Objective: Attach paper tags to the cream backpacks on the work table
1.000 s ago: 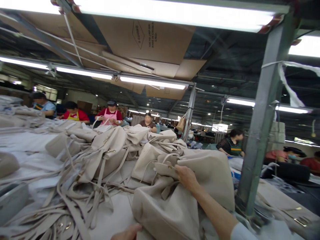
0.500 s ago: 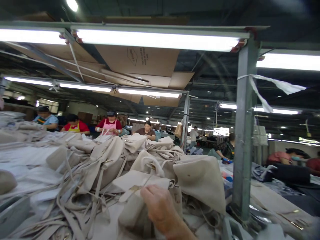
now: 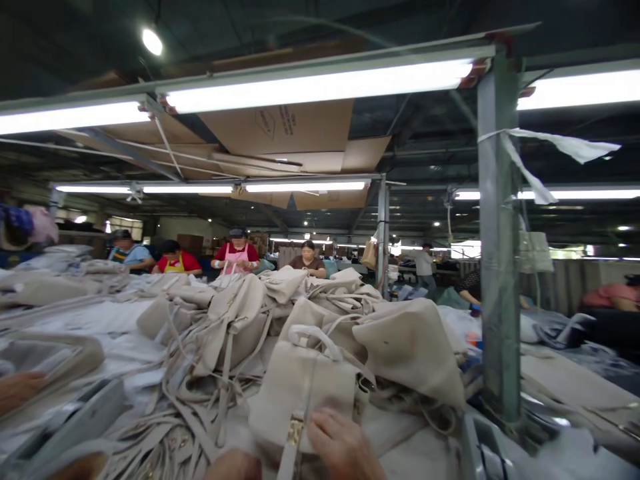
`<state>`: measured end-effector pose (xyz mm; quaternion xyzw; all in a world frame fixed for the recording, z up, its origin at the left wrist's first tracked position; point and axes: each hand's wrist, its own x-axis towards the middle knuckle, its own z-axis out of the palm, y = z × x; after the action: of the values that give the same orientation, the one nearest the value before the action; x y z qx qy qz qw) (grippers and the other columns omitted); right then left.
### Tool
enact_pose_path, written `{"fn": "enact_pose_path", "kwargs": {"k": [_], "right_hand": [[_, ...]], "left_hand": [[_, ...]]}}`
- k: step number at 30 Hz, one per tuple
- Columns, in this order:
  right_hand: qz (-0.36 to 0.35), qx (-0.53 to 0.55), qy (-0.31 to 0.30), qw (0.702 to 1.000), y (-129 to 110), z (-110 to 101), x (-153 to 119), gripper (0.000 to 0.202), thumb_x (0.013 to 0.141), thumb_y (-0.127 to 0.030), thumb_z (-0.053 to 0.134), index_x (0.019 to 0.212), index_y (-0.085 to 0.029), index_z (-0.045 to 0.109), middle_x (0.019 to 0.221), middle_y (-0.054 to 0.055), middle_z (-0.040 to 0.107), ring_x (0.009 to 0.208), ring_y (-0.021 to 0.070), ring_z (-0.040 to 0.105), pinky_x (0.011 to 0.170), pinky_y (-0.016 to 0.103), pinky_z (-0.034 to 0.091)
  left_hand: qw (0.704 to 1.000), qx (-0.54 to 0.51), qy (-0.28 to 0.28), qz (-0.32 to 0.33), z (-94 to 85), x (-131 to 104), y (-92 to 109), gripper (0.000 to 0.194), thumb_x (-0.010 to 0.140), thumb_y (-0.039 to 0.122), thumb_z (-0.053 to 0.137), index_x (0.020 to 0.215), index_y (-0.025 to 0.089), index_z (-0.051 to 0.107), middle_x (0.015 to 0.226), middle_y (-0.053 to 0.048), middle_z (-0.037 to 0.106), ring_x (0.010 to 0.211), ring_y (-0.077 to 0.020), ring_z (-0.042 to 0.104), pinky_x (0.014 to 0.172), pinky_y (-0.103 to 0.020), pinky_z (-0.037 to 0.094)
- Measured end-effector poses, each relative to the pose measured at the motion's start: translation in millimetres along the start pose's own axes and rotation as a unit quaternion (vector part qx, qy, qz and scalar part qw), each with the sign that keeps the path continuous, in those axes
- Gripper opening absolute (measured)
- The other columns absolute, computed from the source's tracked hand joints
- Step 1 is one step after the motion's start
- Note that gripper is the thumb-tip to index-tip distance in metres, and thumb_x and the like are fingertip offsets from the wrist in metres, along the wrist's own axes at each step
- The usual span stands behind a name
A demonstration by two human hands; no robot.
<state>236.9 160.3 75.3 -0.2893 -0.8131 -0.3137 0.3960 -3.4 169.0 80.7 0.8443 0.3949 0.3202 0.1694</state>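
Note:
A beige flap bag (image 3: 280,387) stands upright in front of me, its pale top handle pointing up. Down the front of the flap runs a strap with a gold-coloured clasp (image 3: 295,430). My right hand (image 3: 343,440) is closed, its fingers curled at the flap's lower right, just beside the clasp. Low at the bottom edge, my left hand (image 3: 234,465) is blurred and mostly cut off, left of the clasp; its fingers are hidden. Behind and left lie several similar beige bags (image 3: 410,347) and a tangle of straps (image 3: 193,407).
A green metal post (image 3: 500,267) rises to the right. Grey metal housings (image 3: 95,420) stand low at left. Another person's hand (image 3: 20,390) is at a beige piece on the left edge. Several co-workers sit beyond the pile. Tube lights (image 3: 320,83) hang overhead.
The front bag's flap and clasp now face me more squarely. My right hand has moved lower and slightly right. My left hand and another person's hand have come into view.

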Motion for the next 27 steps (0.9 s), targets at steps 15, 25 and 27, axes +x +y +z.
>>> {"fn": "enact_pose_path", "kwargs": {"k": [15,25,27], "right_hand": [[0.051,0.031,-0.205,0.977,4,-50,-17,0.034,0.088,-0.002,0.042,0.109,-0.016,0.064,0.119,0.012,0.067,0.117,0.0228,0.057,0.108,0.046,0.041],[0.326,0.038,-0.368,0.87,-107,-5,-5,0.018,0.091,-0.028,0.051,0.092,-0.016,0.063,0.082,0.012,0.074,0.075,0.0275,0.072,0.062,0.035,0.055],[0.385,-0.022,-0.359,0.85,-105,29,2,0.023,0.089,-0.032,0.057,0.098,-0.011,0.064,0.081,0.017,0.075,0.074,0.0308,0.073,0.061,0.036,0.056]], "left_hand": [[0.981,0.15,0.027,0.121,-24.3,130,81,0.021,0.092,0.029,0.043,0.094,0.016,0.059,0.093,-0.007,0.067,0.092,-0.0214,0.061,0.087,-0.034,0.046],[0.989,0.121,0.042,0.075,-17.4,124,81,0.017,0.092,0.029,0.046,0.078,0.02,0.052,0.077,-0.002,0.06,0.081,-0.0192,0.057,0.076,-0.03,0.041],[0.99,0.108,0.04,0.081,-16.2,121,83,0.016,0.09,0.028,0.049,0.076,0.02,0.051,0.078,-0.002,0.059,0.081,-0.0188,0.056,0.077,-0.031,0.041]]}}
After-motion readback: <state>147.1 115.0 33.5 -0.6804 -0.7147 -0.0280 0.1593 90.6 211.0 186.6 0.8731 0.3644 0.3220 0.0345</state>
